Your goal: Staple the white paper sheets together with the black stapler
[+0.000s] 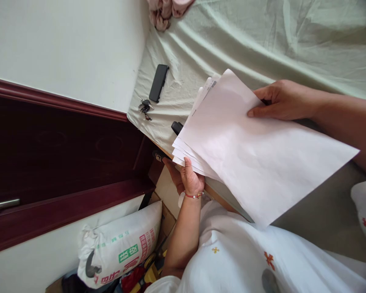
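A bed dressed in a pale green sheet (232, 44) fills the upper part of the view, running up against a white wall, and right over its near edge the person is holding a sheaf of white paper sheets (247, 154). The left hand (187, 177) comes up from below, thumb pressed on the lower corner of the fanned stack, fingers tucked out of sight beneath it, pinching the sheets together. The right hand (282, 101) sits at the sheaf's far edge, thumb laid flat on the top sheet, other fingers curled under, so it grips that edge. These sheets look light, thin and floppy, and the top one is already sliding off square with the ones below; my read is they want holding at two opposite edges, as here, or they will sag and slip apart. Just beyond the sheaf's left corner a small black object (177, 127) peeps out on the sheet. Further off from the paper lie a bunch of keys (145, 108) and, just past them, a black phone (159, 82). Pink cloth (164, 10) is bunched at the bed's far corner. Below the paper, beside the left forearm, slumps a printed white sack (122, 246), with a dark red wooden door (61, 162) alongside.
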`<state>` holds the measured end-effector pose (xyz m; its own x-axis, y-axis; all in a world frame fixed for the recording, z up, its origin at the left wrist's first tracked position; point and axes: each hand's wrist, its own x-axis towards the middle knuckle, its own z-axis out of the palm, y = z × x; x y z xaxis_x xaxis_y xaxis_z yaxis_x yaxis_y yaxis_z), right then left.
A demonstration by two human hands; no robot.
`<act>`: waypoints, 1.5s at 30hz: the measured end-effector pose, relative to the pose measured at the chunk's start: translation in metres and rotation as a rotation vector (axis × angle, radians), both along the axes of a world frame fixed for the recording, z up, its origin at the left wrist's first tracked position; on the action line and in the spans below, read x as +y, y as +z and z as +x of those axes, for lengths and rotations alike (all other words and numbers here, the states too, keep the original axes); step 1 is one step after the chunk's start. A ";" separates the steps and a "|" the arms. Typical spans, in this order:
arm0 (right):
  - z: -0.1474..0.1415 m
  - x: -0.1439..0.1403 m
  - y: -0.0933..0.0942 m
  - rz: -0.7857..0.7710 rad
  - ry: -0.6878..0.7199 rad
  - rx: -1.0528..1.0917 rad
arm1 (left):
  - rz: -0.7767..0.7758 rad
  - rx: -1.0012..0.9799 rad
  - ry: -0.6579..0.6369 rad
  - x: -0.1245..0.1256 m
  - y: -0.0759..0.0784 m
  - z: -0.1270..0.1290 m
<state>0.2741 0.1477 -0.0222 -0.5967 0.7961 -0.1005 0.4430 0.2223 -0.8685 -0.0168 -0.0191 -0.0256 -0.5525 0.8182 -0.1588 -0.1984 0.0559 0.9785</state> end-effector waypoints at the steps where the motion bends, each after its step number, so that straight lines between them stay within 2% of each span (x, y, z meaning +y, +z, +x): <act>1: 0.000 0.000 0.000 -0.001 0.005 0.000 | -0.008 0.013 -0.009 -0.001 0.000 0.000; 6: 0.000 0.001 -0.003 -0.003 0.028 0.033 | -0.064 0.084 0.017 -0.001 -0.002 0.001; 16: 0.002 0.002 -0.002 -0.046 0.088 0.022 | -0.068 0.037 0.078 -0.003 -0.008 -0.006; 24: 0.004 0.000 0.002 -0.049 0.141 0.023 | -0.083 0.036 0.050 -0.002 -0.004 -0.001; 31: 0.000 -0.001 0.005 -0.026 0.036 0.002 | -0.079 0.046 0.041 -0.002 -0.003 0.000; 38: 0.002 0.000 0.001 0.003 0.089 0.025 | -0.075 0.042 0.027 -0.001 -0.002 0.000; 45: 0.002 0.000 0.003 -0.043 0.122 0.044 | -0.096 0.070 -0.011 -0.002 -0.003 -0.002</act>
<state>0.2765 0.1475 -0.0197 -0.6935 0.7129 -0.1044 0.3758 0.2343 -0.8966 -0.0184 -0.0208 -0.0289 -0.5558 0.8073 -0.1984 -0.1290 0.1519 0.9799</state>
